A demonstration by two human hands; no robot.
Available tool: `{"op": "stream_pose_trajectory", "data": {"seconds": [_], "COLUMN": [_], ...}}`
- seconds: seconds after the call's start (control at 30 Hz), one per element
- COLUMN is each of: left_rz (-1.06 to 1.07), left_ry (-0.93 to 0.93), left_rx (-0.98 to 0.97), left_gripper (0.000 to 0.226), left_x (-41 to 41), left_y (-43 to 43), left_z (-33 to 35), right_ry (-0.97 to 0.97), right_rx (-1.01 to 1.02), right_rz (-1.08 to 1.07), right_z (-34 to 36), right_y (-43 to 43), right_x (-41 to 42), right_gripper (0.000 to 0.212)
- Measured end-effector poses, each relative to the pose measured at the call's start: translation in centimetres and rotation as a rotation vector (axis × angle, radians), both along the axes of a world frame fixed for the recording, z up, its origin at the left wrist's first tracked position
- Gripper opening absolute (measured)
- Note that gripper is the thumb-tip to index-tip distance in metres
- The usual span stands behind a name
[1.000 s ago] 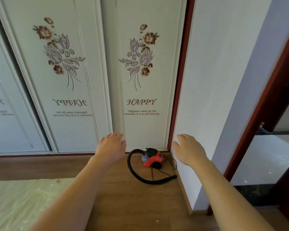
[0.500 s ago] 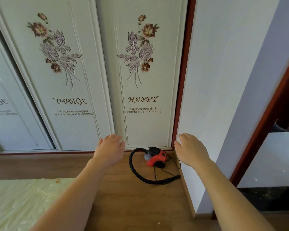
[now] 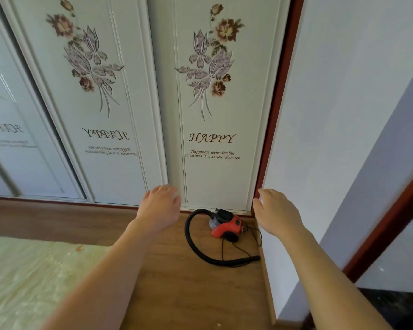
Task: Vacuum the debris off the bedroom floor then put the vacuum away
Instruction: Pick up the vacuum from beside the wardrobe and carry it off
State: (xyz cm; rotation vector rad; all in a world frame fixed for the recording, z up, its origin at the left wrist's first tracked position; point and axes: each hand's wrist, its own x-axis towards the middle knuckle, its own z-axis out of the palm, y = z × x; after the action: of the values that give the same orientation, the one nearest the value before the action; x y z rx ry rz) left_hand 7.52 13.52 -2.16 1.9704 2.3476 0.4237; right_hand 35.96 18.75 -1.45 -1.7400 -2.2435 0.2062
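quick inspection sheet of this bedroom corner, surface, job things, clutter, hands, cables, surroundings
Surface: wooden floor, a pale speck near the bottom edge.
Job's things: red vacuum on the floor against the wardrobe doors; its black hose curls round to the front, end beside the wall.
Clutter: nothing seen beyond the speck.
Hands: left hand and right hand open, empty, raised above the vacuum, touching nothing.
Cables: thin black cord looped loosely on the floor beside the vacuum.
Surroundings: bed cover at left, dark red door frame at right.
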Motion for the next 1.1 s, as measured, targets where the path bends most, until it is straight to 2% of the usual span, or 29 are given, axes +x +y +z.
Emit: {"op": "stream_pose_trajectory", "data": {"seconds": [0.5,0.8,0.87,1.0,1.1], "left_rz": [-0.029,-0.096,-0.113,-0.091,-0.058], "left_ry": [-0.096,-0.068,-0.08,-0.057,-0.055], "left_rx": [0.001,-0.03,-0.042,-0.033,-0.039], "left_gripper": [0.043,0.049,0.049,0.047,0.045], "left_x": [-6.9,-10.1,-10.4,-10.7,-10.5], "left_y": [15.1,23.2,25.0,28.8,32.0], "left_z": [-1.5,-2.3,-2.8,-3.7,-4.2], "right_ry": [-0.042,-0.061,-0.06,-0.052,-0.031], "right_rx": [-0.011,-0.078,-0.086,-0.062,-0.06], "right_rz": [-0.08,-0.109,-0.11,-0.091,-0.083], "right_z": [-0.6,-1.2,-1.8,-3.7,-4.6], "right_y": [12.5,19.3,21.4,26.5,30.7], "right_x": [-5.9,-9.2,-9.4,-9.0,-8.4], "right_gripper": [0.04,0.048,0.045,0.026,0.026]}}
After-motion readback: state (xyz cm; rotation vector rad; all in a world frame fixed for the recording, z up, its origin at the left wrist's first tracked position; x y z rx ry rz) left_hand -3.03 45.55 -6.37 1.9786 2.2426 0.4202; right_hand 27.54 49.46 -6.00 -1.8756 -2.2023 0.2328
